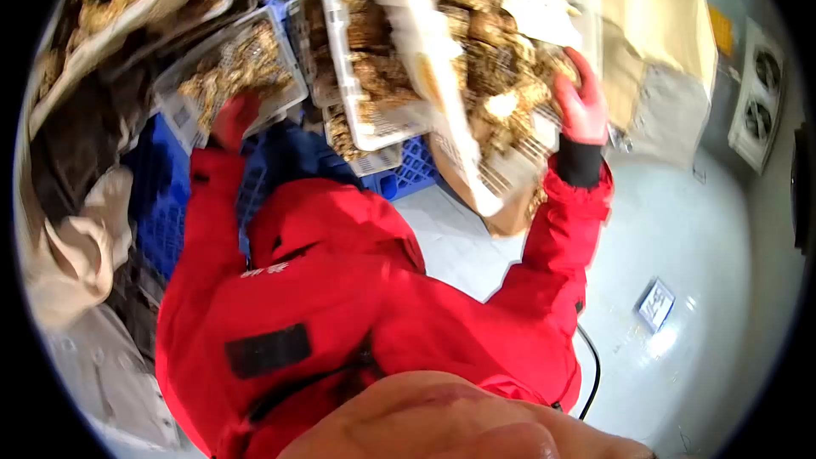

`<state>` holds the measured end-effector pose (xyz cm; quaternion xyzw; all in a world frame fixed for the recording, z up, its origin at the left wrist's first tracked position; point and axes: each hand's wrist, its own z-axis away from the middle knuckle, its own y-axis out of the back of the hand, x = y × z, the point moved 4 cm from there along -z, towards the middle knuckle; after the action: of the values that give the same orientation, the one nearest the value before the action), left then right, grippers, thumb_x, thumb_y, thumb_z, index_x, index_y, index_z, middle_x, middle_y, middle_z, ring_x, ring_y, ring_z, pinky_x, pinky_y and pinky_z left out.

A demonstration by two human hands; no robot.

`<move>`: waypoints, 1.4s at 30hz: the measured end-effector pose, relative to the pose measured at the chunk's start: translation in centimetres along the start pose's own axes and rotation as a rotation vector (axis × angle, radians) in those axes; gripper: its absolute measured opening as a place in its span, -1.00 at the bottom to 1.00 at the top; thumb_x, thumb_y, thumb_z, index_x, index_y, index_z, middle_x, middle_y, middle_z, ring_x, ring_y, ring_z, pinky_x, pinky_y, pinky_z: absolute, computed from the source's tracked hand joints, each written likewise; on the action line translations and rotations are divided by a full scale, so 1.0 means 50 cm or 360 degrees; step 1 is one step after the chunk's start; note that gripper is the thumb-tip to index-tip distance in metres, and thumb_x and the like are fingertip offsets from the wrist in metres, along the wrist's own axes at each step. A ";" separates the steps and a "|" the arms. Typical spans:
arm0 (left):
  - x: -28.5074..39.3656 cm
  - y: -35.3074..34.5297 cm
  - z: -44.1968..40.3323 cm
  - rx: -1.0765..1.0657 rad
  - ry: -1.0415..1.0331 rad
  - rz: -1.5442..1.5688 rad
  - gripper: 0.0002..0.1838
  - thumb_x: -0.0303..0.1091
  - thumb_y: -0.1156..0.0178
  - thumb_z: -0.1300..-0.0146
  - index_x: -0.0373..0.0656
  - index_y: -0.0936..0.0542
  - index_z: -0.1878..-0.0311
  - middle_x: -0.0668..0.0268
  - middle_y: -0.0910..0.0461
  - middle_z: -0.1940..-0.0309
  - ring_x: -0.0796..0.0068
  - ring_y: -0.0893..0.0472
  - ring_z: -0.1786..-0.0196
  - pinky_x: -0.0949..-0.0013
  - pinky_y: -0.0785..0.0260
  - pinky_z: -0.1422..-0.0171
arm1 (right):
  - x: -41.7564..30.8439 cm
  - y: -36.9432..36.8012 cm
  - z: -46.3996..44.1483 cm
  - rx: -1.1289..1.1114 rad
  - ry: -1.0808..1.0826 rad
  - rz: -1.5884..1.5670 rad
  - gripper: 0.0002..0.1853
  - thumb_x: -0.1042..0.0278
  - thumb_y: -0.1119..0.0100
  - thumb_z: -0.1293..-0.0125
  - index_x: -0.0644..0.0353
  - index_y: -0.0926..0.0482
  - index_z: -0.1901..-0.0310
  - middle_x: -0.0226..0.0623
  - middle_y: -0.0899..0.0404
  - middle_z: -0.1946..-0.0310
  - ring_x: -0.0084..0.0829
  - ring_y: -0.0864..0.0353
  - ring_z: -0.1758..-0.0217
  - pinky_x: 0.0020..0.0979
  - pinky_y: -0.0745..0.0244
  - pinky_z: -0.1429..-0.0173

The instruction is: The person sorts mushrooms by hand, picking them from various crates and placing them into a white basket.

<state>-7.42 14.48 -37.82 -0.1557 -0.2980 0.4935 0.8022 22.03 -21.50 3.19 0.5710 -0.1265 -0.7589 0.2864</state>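
Note:
My right hand (583,102), in a red glove, is at the right side of a white basket (518,153) heaped with brown, shell-like lumps (493,55). Its fingers are bent apart over the lumps and the basket's edge; whether they grip is not clear. A white paper (541,13) lies on the lumps. My left hand (235,119), also red-gloved, is blurred at the near edge of a smaller white basket (183,106) of similar lumps. Its fingers are hidden or smeared.
More filled baskets (361,59) crowd the top and left. Blue crates (166,195) stand below them. Beige sacks (663,34) are at the upper right, a fan unit (756,93) is on the right wall, and a small blue-edged object (656,304) lies on the floor.

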 end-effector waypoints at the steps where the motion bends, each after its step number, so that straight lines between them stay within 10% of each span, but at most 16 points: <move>1: 0.027 -0.076 0.052 -0.0304 -0.0052 -0.0175 -0.61 -0.15 -0.02 -0.34 -0.21 -0.46 -0.10 0.25 -0.57 0.06 0.42 -0.54 0.01 0.37 -0.39 -0.04 | -0.007 0.011 -0.002 -0.0012 0.0032 -0.0028 -0.52 0.44 -0.22 -0.17 0.28 -0.42 -0.16 -0.36 -0.52 0.11 -0.62 -0.47 0.12 -0.59 -0.38 0.02; 5: 0.161 -0.512 0.358 -0.0990 -0.0359 -0.0944 -0.56 -0.10 -0.01 -0.34 -0.31 -0.47 -0.04 0.20 -0.55 0.05 0.43 -0.56 0.05 0.39 -0.39 -0.05 | -0.073 0.006 0.036 -0.0241 0.0187 -0.0262 -0.51 0.38 -0.25 -0.18 0.18 -0.43 -0.17 -0.44 -0.53 0.17 -0.67 -0.45 0.18 -0.63 -0.36 0.08; 12: 0.109 -0.781 0.456 -0.1332 -0.0181 -0.0901 -0.44 -0.22 -0.11 -0.27 -0.39 -0.28 -0.22 0.13 -0.49 -0.05 0.42 -0.52 -0.03 0.42 -0.35 -0.09 | -0.186 -0.097 0.121 -0.0499 0.0547 -0.0090 -0.51 0.25 -0.21 -0.25 0.19 -0.41 -0.19 -0.48 -0.51 0.11 -0.70 -0.43 0.18 -0.63 -0.35 0.04; 20: 0.074 -0.753 0.470 -0.0975 -0.0101 -0.0751 -0.59 -0.15 -0.08 -0.31 -0.38 -0.50 0.04 0.17 -0.60 0.30 0.52 -0.56 0.40 0.53 -0.40 0.36 | -0.112 -0.062 0.134 -0.0432 0.0350 -0.0485 -0.60 0.29 -0.06 -0.35 0.26 -0.42 -0.16 -0.31 -0.56 0.07 -0.59 -0.53 0.06 -0.59 -0.41 0.00; 29: 0.038 -0.760 0.499 -0.1270 0.0153 -0.0632 -0.52 -0.05 0.04 -0.38 -0.30 -0.42 -0.10 0.24 -0.59 0.23 0.52 -0.57 0.32 0.46 -0.45 0.23 | -0.138 -0.106 0.185 -0.0618 0.0631 -0.0197 -0.52 0.00 0.09 -0.42 0.16 -0.41 -0.19 -0.52 -0.37 0.41 -0.66 -0.30 0.36 -0.62 -0.26 0.22; 36: 0.021 -0.753 0.508 -0.1666 0.0759 0.0079 -0.40 0.08 0.22 -0.42 -0.26 -0.30 -0.25 0.18 -0.53 -0.01 0.41 -0.57 0.11 0.35 -0.43 0.04 | -0.116 -0.133 0.212 -0.1017 0.0196 -0.1285 -0.50 0.12 0.00 -0.38 0.26 -0.31 -0.23 -0.32 -0.51 0.04 -0.52 -0.50 0.07 -0.47 -0.41 -0.04; 42: 0.027 -0.738 0.482 -0.1324 0.0266 -0.0225 -0.50 -0.02 0.06 -0.39 -0.24 -0.38 -0.18 0.20 -0.55 0.04 0.39 -0.59 0.11 0.33 -0.47 0.03 | -0.054 -0.133 0.184 -0.0786 0.0165 -0.1182 -0.50 0.11 0.02 -0.39 0.27 -0.31 -0.22 -0.16 -0.49 -0.04 -0.41 -0.48 -0.08 -0.41 -0.38 -0.14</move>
<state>3.59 -2.55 1.32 -0.4845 -0.4155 0.2606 0.7243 11.96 -15.83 4.76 0.5295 0.2867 -0.7880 0.1282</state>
